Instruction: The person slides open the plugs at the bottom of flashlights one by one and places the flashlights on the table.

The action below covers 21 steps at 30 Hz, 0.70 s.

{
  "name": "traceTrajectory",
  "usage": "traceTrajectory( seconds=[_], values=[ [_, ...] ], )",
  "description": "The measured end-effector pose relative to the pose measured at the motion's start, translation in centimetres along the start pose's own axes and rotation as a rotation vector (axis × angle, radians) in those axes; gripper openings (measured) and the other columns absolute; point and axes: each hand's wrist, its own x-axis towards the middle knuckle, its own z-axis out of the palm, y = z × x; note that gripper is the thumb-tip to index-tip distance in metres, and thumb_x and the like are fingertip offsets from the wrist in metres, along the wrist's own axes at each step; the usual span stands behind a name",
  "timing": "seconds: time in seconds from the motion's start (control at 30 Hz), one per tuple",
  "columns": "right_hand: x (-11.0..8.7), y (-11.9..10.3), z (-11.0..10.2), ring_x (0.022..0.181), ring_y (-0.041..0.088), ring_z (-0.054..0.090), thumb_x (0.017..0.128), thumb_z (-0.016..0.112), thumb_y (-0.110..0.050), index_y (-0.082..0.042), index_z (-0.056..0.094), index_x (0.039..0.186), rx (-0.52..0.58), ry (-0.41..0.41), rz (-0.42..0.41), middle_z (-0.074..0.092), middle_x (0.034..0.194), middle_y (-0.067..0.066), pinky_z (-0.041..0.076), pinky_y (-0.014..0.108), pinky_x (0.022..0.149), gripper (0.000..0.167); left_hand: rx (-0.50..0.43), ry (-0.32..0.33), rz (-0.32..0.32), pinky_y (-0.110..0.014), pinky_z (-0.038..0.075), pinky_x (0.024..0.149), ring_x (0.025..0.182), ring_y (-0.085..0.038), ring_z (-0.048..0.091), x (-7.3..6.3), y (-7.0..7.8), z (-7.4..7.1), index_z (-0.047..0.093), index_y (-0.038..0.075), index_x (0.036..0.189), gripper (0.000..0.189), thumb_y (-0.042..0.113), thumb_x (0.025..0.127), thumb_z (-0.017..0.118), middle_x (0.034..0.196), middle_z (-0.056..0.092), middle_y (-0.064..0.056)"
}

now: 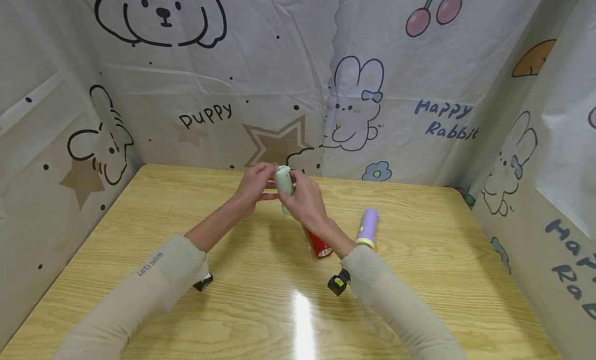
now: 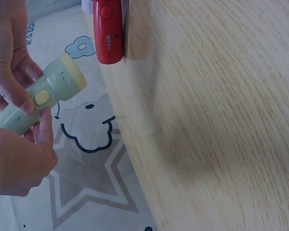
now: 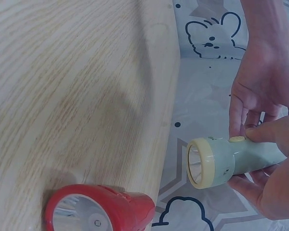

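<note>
Pale green flashlight (image 1: 283,181) is held up off the tabletop (image 1: 237,313) between 2 hands, in front of the middle of the far edge in the head view, its tail uppermost and its lens end tilted down. The right hand (image 1: 304,195) is clamped on the body, thumb lying just beside the round yellow button (image 2: 42,97), fingers on the opposite side. The left hand (image 1: 253,186) touches the body with its fingertips; its thumb is partly hidden, so I cannot tell whether it pinches too. A cream rim (image 2: 73,71) rings the lens. On the tabletop lie 2 more flashlights: the red flashlight (image 1: 320,245), partly covered by the right forearm, its lens toward the near edge, and the purple flashlight (image 1: 368,226) beside it, closer to the right edge, its yellow end also toward the near edge. There are 2 small black objects by the sleeves, 1 at the left (image 1: 203,283) and 1 at the right (image 1: 337,284). Beyond the far edge hangs a pale cloth (image 1: 261,86) printed with a puppy, a rabbit and cherries.
</note>
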Motion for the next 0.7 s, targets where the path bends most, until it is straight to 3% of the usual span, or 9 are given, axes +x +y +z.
traceTrajectory(
  seconds=[0.27,0.7],
  values=[
    [-0.14,-0.03,0.03,0.094,0.027,0.065,0.086,0.078,-0.007,0.003,0.059,0.119,0.004,0.023,-0.015,0.066,0.107,0.017,0.059,0.038,0.074,0.040,0.007,0.009,0.023,-0.040,0.060,0.082,0.097,-0.028,0.062,0.00,-0.11,0.07,0.055,0.002,0.111,0.028,0.029,0.104,0.050,0.114,0.055,-0.014],
    [-0.29,0.36,0.18,0.096,0.027,0.065,0.085,0.078,-0.005,0.003,0.059,0.118,0.048,0.047,-0.045,0.065,0.110,0.016,0.059,0.036,0.076,0.039,-0.002,0.004,0.050,-0.041,0.060,0.082,0.092,-0.022,0.063,-0.04,-0.13,0.06,0.057,0.003,0.112,0.026,0.027,0.103,0.051,0.118,0.057,-0.013]
  ],
)
